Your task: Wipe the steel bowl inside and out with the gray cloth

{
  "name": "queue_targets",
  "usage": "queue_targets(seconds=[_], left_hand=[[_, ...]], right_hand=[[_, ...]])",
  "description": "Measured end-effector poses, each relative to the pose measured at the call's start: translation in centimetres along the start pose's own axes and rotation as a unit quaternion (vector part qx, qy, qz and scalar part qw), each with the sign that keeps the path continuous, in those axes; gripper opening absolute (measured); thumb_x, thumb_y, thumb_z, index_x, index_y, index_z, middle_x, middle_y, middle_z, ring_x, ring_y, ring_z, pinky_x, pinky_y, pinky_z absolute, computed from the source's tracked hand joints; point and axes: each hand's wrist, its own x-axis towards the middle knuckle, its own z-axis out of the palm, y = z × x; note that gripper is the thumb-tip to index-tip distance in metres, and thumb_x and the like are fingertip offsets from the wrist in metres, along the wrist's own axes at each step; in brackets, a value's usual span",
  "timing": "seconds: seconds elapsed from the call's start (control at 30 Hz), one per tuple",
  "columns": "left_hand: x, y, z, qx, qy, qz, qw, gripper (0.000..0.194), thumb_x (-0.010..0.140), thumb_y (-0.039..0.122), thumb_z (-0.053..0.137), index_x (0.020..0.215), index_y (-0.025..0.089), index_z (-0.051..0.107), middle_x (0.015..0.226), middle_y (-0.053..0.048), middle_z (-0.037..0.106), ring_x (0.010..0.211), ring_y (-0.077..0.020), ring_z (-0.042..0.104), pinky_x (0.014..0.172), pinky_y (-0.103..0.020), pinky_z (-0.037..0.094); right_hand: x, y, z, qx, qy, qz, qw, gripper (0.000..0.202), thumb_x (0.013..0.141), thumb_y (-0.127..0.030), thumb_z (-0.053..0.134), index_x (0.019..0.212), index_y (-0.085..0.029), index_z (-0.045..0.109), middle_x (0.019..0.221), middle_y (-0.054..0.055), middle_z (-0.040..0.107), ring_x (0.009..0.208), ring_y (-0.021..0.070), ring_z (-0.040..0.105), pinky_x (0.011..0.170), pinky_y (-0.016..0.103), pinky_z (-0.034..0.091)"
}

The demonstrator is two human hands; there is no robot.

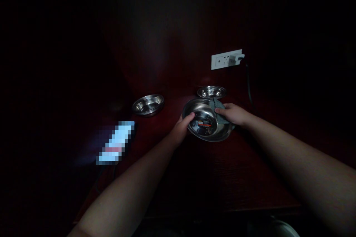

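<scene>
A shiny metal bowl (204,122) with a printed label inside is held up above the dark red table (217,177), tilted toward me. My left hand (182,127) grips its left rim, thumb on the inside and the other fingers hidden behind it. At the right rim, my right hand (232,114) pinches a grey-green cloth (218,111) that lies over the bowl's edge. Behind the bowl, another metal bowl (211,92) rests on the table. Further left stand metal bowls (148,104), seemingly stacked.
A lit phone-like screen (116,144), pixelated, is at the left, with a cable below it. On the back wall is a white socket panel (226,59) with a plug, and a dark cable (248,83) hangs nearby. A pale round rim (286,226) shows below the table's front edge.
</scene>
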Motion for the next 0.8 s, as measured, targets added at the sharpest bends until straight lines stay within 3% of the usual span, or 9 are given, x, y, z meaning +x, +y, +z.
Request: queue_targets(seconds=[0.2,0.4,0.57,0.8], left_hand=[[-0.6,0.2,0.1,0.021,-0.003,0.023,1.000,0.064,0.072,0.034,0.068,0.130,0.023,0.043,0.120,-0.011,0.061,0.097,-0.0246,0.063,0.074,-0.036,0.054],[-0.7,0.0,0.2,0.026,0.028,0.020,0.999,0.051,0.067,0.023,0.067,0.115,0.015,0.053,0.103,-0.010,0.067,0.097,-0.0243,0.063,0.087,-0.039,0.049],[-0.5,-0.1,0.1,0.028,0.029,0.006,0.999,0.039,0.065,0.022,0.064,0.102,0.014,0.056,0.102,-0.009,0.066,0.091,-0.0215,0.063,0.082,-0.036,0.050],[-0.4,-0.1,0.0,0.030,0.028,0.002,0.999,0.046,0.064,0.020,0.062,0.109,0.016,0.053,0.099,-0.007,0.066,0.084,-0.0195,0.063,0.076,-0.033,0.051]], right_hand=[[0.7,0.6,0.1,0.003,0.016,0.001,1.000,0.028,0.084,-0.038,0.053,0.094,-0.015,0.066,0.084,0.011,0.072,0.067,0.0206,0.066,0.061,0.031,0.052],[0.6,0.6,0.3,-0.021,0.012,-0.004,1.000,0.030,0.085,-0.039,0.051,0.097,-0.015,0.064,0.086,0.011,0.072,0.068,0.0204,0.067,0.062,0.030,0.051],[0.0,-0.1,0.1,-0.084,0.018,-0.023,0.996,0.028,0.086,-0.037,0.050,0.094,-0.014,0.064,0.087,0.011,0.071,0.073,0.0204,0.067,0.065,0.028,0.050],[-0.3,-0.5,0.0,-0.096,0.013,-0.019,0.995,0.030,0.087,-0.038,0.049,0.096,-0.012,0.064,0.088,0.012,0.071,0.072,0.0212,0.066,0.064,0.030,0.051]])
